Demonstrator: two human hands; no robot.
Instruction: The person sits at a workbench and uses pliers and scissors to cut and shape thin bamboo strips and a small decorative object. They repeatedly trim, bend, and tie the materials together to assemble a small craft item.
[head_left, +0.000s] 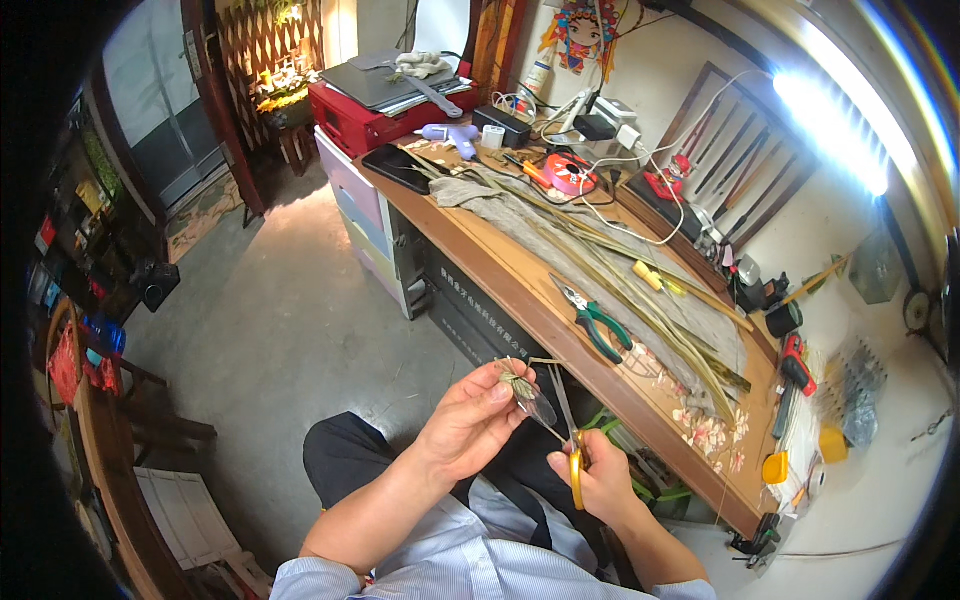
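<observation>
My left hand (476, 420) pinches a small woven insect figure (519, 384) of green plant strips with clear wings above my lap. My right hand (596, 480) holds scissors with yellow handles (577, 469) by the loops. Their blades (559, 394) point up past the right side of the figure, close to a thin bent strip that sticks out from it. Whether the blades touch the strip cannot be told. On the desk beyond, long green-brown leaf strips (600, 251) lie over a grey cloth (487, 196). Pliers with green handles (600, 330) lie beside them, nearer the desk edge.
The wooden desk edge (465, 259) runs diagonally just beyond my hands. A black phone (396, 169), a lilac glue gun (454, 135), a pink tape spool (570, 174) and cables lie towards the far end. A red box-cutter-like tool (799, 365) is at the right. Drawers (364, 217) stand under the far end.
</observation>
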